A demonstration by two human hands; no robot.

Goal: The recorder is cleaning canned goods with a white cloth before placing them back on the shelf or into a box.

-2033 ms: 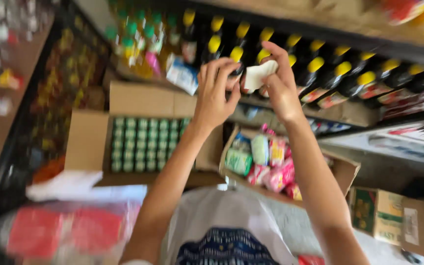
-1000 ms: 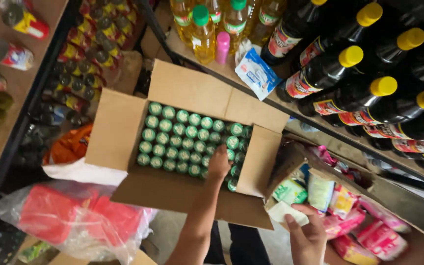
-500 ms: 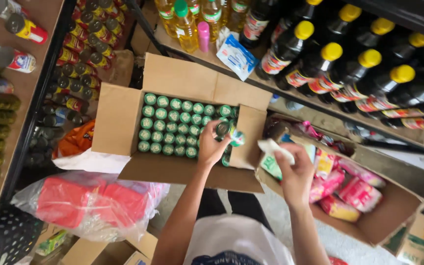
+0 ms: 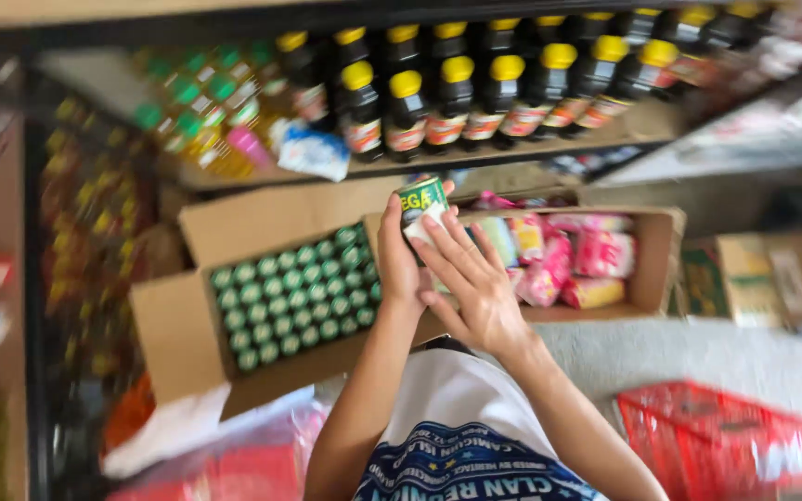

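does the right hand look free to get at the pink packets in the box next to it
Probably yes. The right hand rests on the can with a white cloth, right beside the open-topped box; nothing covers the pink packets.

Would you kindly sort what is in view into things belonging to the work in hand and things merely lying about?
In hand:
- small green-labelled can, held by left hand
- white cloth under right hand
- open cardboard box of green-topped cans

Lying about:
- dark yellow-capped bottles
- cardboard box of pink packets
- red wire basket
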